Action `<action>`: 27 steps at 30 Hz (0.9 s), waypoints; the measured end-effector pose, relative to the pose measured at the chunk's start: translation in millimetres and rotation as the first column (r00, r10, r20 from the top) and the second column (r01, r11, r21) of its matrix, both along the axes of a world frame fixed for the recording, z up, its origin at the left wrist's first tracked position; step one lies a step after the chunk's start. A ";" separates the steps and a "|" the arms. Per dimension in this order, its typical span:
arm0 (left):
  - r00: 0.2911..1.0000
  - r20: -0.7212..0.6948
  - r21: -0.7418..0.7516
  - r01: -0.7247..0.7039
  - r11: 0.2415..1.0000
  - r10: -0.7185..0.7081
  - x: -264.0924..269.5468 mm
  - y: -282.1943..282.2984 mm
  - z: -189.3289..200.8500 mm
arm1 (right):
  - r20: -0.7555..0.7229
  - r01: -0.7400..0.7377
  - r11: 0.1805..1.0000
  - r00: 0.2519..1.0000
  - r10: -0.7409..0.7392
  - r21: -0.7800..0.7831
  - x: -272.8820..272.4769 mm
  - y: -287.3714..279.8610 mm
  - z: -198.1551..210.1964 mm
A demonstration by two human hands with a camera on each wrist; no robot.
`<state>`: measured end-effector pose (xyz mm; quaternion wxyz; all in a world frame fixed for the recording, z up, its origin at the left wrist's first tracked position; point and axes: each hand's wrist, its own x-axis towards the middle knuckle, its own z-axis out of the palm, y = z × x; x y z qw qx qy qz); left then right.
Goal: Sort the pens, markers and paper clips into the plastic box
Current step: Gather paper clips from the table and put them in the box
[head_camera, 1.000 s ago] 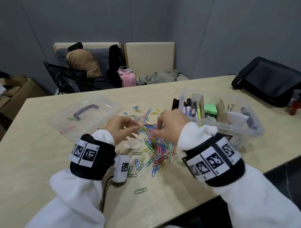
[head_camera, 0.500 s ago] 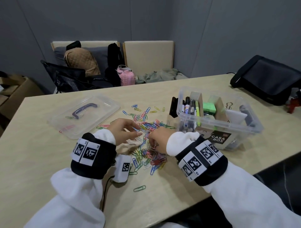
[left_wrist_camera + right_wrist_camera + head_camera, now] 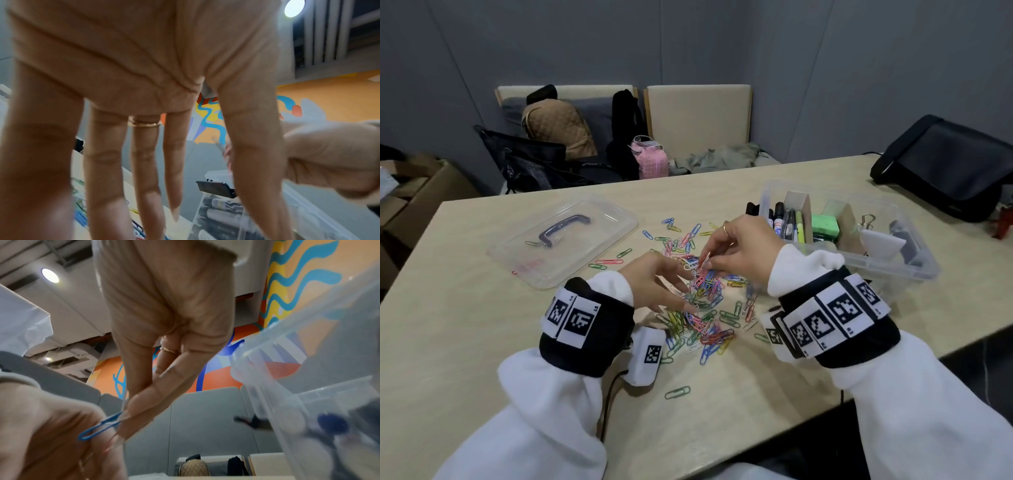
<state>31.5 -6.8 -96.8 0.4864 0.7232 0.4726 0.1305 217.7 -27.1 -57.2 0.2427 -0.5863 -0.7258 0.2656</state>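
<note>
An office meeting room: long table [image 3: 482, 342], padded chairs [image 3: 698, 116], grey partition walls [image 3: 619, 41].

Right hand [image 3: 743, 250] pinches paper clips lifted from the pile [image 3: 702, 301] at table [image 3: 465, 325] centre; left hand [image 3: 654, 281] spreads fingers at its 9 o'clock. Box [image 3: 893, 260] at 2 o'clock, lid [image 3: 565, 240] at 10.

The head view looks down across the table [image 3: 482, 342] from above. Both wrist views sit close under their palms, facing upward past the fingers; both catch the plastic box [image 3: 308, 369], perhaps blurred by motion.
</note>
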 end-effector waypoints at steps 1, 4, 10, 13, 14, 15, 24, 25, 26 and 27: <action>1.000 -0.027 0.023 -0.005 1.000 0.006 0.2 0.2 0.4 | -0.019 -0.002 1.000 1.000 0.002 0.008 0.9 -0.4 3.5; 0.994 -0.105 0.100 -0.006 0.995 0.017 2.4 0.9 3.1 | -0.083 -0.002 1.000 0.997 0.003 0.013 7.1 -3.5 16.8; 0.900 -0.433 0.161 0.137 0.977 -0.055 26.0 6.0 13.5 | -0.172 0.009 1.000 0.985 -0.007 0.009 20.0 -12.8 40.8; 0.804 -0.575 0.119 0.265 0.957 -0.151 39.8 9.8 13.0 | -0.172 0.039 0.998 0.985 -0.032 0.040 27.1 -16.1 47.1; 0.762 -0.623 0.106 0.309 0.945 -0.179 44.1 10.4 10.9 | -0.167 0.045 0.998 0.985 -0.037 0.047 28.8 -16.9 48.4; 0.722 -0.663 0.097 0.343 0.934 -0.197 47.8 10.8 8.7 | -0.162 0.051 0.998 0.986 -0.042 0.049 30.0 -17.0 49.1; 0.715 -0.673 0.165 0.396 0.903 -0.190 56.8 14.3 6.6 | -0.152 0.078 0.997 0.986 -0.073 0.023 29.6 -15.4 45.0; 0.721 -0.667 0.168 0.388 0.906 -0.185 56.0 14.7 6.6 | -0.154 0.085 0.996 0.985 -0.080 0.024 29.5 -14.6 44.5; 0.723 -0.666 0.172 0.385 0.907 -0.181 55.5 14.9 6.8 | -0.158 0.093 0.995 0.983 -0.088 0.026 29.4 -14.3 44.2; 0.723 -0.667 0.175 0.389 0.904 -0.181 55.2 15.0 7.3 | -0.162 0.101 0.995 0.982 -0.095 0.028 29.5 -14.0 43.9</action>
